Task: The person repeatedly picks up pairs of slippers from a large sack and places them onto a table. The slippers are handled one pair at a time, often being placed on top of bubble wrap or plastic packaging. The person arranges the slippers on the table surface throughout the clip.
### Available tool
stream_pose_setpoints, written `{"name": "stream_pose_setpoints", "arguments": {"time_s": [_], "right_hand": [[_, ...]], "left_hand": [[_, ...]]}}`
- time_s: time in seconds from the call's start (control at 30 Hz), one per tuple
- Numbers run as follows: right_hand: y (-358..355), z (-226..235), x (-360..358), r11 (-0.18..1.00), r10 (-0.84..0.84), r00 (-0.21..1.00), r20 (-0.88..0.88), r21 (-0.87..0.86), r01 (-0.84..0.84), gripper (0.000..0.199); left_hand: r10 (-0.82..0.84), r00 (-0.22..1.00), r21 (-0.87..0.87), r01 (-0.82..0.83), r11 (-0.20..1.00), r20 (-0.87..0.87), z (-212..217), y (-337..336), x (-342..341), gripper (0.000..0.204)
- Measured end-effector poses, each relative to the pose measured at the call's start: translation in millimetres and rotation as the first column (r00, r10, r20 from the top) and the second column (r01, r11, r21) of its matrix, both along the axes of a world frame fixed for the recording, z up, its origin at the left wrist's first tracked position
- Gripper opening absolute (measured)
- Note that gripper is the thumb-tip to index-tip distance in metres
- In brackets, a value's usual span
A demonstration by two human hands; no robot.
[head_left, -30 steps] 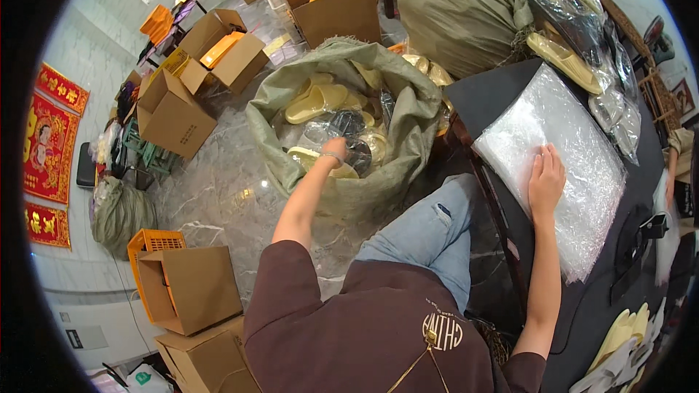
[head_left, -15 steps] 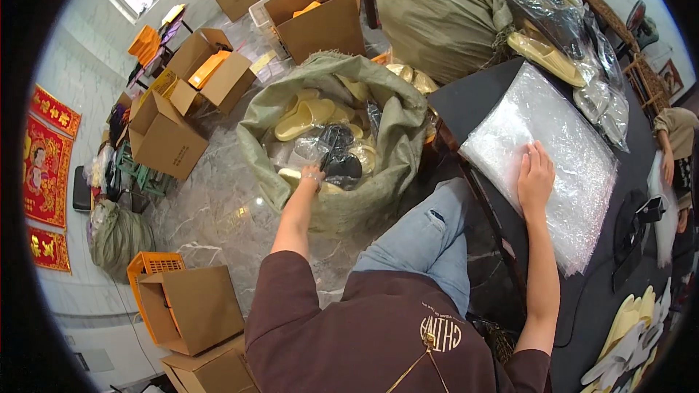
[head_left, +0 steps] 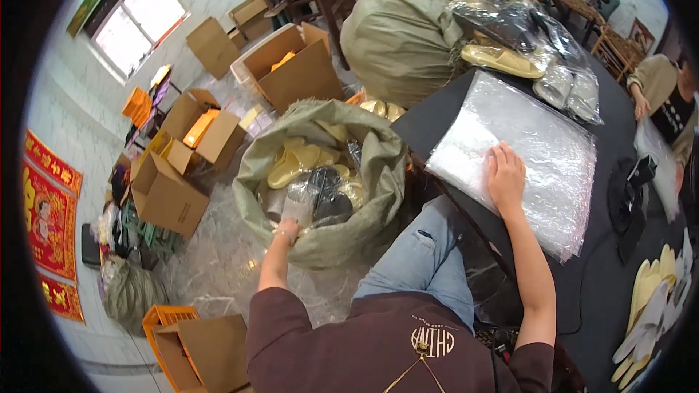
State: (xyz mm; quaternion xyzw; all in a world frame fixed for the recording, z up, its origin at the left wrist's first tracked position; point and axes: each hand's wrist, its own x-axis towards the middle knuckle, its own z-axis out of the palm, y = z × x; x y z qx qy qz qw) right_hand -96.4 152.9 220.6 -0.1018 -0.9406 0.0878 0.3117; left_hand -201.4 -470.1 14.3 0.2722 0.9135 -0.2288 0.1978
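My left hand [head_left: 287, 230] reaches down inside the near edge of a large green woven sack [head_left: 368, 236]. Its fingertips are mostly hidden, next to a greyish slipper [head_left: 298, 202]. Pale yellow slippers [head_left: 297, 161] and black slippers [head_left: 333, 208] lie deeper in the sack, some in clear plastic. On the dark table [head_left: 466, 218], my right hand [head_left: 507, 177] rests flat, fingers stretched out, over a stack of clear plastic bags [head_left: 542, 153].
A full woven sack [head_left: 393, 33] stands beyond the table, beside bagged slippers [head_left: 502, 62]. Cardboard boxes [head_left: 298, 76] stand on the floor at left. Loose slippers [head_left: 644, 306] and a black strap-like item [head_left: 632, 200] lie at right, where another person [head_left: 666, 109] sits.
The view has tilted upward, so the scene sits lower. My left hand has shifted left and nearer within the sack. My right hand stays on the plastic bags.
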Motion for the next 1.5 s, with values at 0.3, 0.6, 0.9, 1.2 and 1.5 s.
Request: {"name": "stream_pose_setpoints", "arguments": {"time_s": [0.3, 0.6, 0.9, 1.2, 1.5], "right_hand": [[10, -5, 3, 0.999, -0.032, 0.999, -0.004, -0.025, 0.032, 0.028], [-4, 36, 9, 0.97, 0.103, 0.991, -0.084, -0.213, -0.118, 0.036], [-19, 87, 42, -0.359, 0.369, 0.795, -0.482, -0.863, -0.356, 0.084], [73, 97, 92, 0.126, 0.052, 0.903, -0.427, -0.894, -0.43, 0.066], [196, 81, 98, 0.675, -0.257, 0.948, -0.189, -0.737, 0.036, 0.043]], "left_hand": [[0.167, 0.985, 0.023, -0.166, 0.986, -0.039, 143, 34, -79, 0.032], [0.047, 0.996, 0.901, -0.091, 0.424, 0.078, 450, 142, -63, 0.026], [-0.426, 0.661, 0.529, -0.75, -0.397, 0.618, 432, 346, -33, 0.028], [-0.626, 0.39, 0.21, -0.915, -0.344, 0.675, 354, 494, 15, 0.035], [-0.7, 0.127, 0.065, -0.991, -0.114, 0.702, 303, 558, 117, 0.04]]}}
